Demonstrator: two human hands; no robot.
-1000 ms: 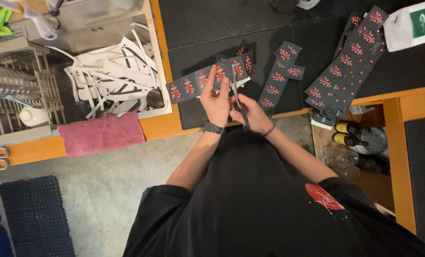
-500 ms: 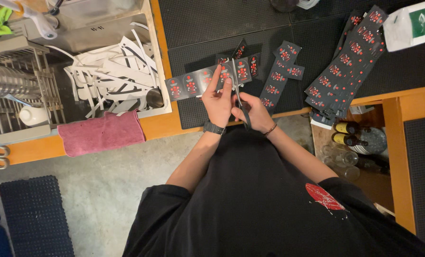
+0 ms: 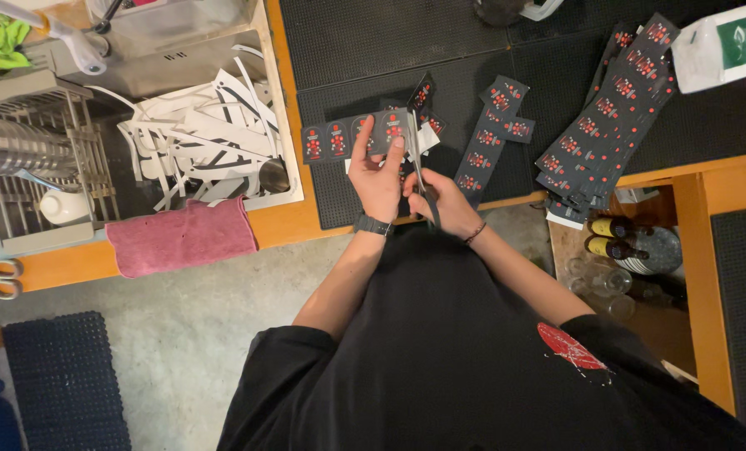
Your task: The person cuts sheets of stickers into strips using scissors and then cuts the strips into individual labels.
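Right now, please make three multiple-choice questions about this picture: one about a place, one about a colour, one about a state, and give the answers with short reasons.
1. Where do the white paper offcuts lie?
A. In the sink
B. On the floor
C. On the black mat

2. What colour is the folded cloth on the counter edge?
A. Blue
B. Pink
C. White

3. What is the left hand doing?
A. Resting flat on the counter
B. Holding a cup
C. Holding the strip of dark labels

Answers:
1 A: the white strips are piled inside the steel basin, beside the dish rack.
2 B: the cloth is pink against the orange wooden counter.
3 C: its fingers pinch the strip, while the right hand works the scissors at it.
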